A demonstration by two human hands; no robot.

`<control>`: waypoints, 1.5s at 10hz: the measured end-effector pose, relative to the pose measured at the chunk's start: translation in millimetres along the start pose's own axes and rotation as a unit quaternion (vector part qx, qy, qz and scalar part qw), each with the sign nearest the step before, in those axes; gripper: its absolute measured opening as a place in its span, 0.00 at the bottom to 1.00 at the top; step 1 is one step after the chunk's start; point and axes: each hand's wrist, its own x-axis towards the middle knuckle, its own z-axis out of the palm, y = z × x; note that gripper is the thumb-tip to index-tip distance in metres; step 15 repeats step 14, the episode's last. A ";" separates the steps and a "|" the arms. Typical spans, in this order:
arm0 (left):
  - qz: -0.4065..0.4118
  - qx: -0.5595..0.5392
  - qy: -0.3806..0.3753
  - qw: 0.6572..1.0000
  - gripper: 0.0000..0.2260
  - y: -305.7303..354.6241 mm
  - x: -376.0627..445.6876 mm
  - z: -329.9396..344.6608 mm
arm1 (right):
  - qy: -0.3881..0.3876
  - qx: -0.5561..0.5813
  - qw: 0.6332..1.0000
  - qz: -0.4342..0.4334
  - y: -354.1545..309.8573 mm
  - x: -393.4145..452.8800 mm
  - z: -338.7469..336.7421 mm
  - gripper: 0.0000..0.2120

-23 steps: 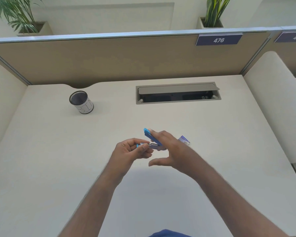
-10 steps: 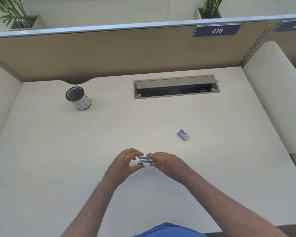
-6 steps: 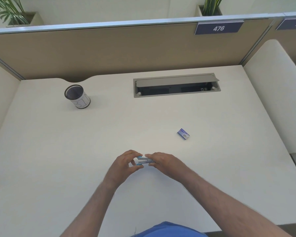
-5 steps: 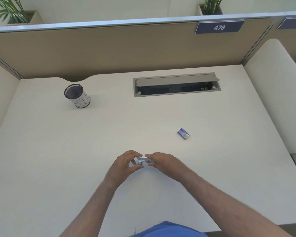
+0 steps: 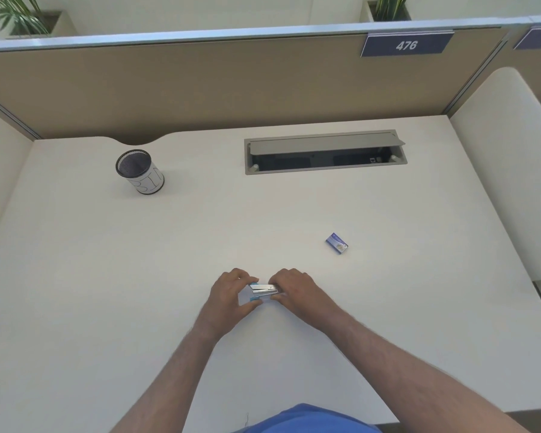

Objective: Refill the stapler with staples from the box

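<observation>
Near the front edge of the desk [image 5: 107,307], seen from the head camera, 2 bare hands meet over the small blue stapler [image 5: 262,291]. The left hand [image 5: 231,295] pinches its left end between thumb and fingertips; the right hand [image 5: 297,295] is closed over its right end, covering that part. Its long axis runs left to right, straight across between the 2 grips, with a strip of bright metal showing on top. Whether the magazine is open or already shut I cannot tell.

The box [image 5: 336,244] of staples lies flat on the desk, well apart from the hands, up and to the right of them. It sits clearly closer to the right hand, so that hand looks the natural one to reach it, if more staples are needed.
</observation>
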 end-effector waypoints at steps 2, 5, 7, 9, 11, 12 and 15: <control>-0.026 0.033 0.000 0.999 0.22 -7.5 -4.5 10.9 | 0.032 -0.019 0.999 -0.020 4.3 2.2 16.1 0.07; -0.086 0.026 -0.014 0.996 0.24 -7.4 -4.5 16.9 | 0.027 -0.002 1.000 0.011 5.1 5.6 25.7 0.10; -0.091 0.013 -0.013 0.996 0.29 -9.7 -6.1 15.1 | 0.020 0.043 0.999 0.021 9.2 1.3 24.1 0.19; -0.110 -0.015 -0.013 0.994 0.36 -5.0 -14.5 1.8 | 0.045 0.106 0.992 0.057 24.8 -27.6 11.0 0.22; -0.114 0.017 0.073 0.991 0.26 -9.6 -23.6 -13.5 | 0.127 0.086 0.983 0.098 49.7 -53.4 5.9 0.18; -0.111 0.069 0.071 0.989 0.28 -20.1 -18.3 -21.7 | 0.157 0.004 0.980 0.126 54.9 -48.8 -2.7 0.23; -0.096 0.120 0.012 0.988 0.42 -26.2 -4.8 -35.6 | 0.147 -0.111 0.977 0.111 62.8 -29.2 -11.9 0.44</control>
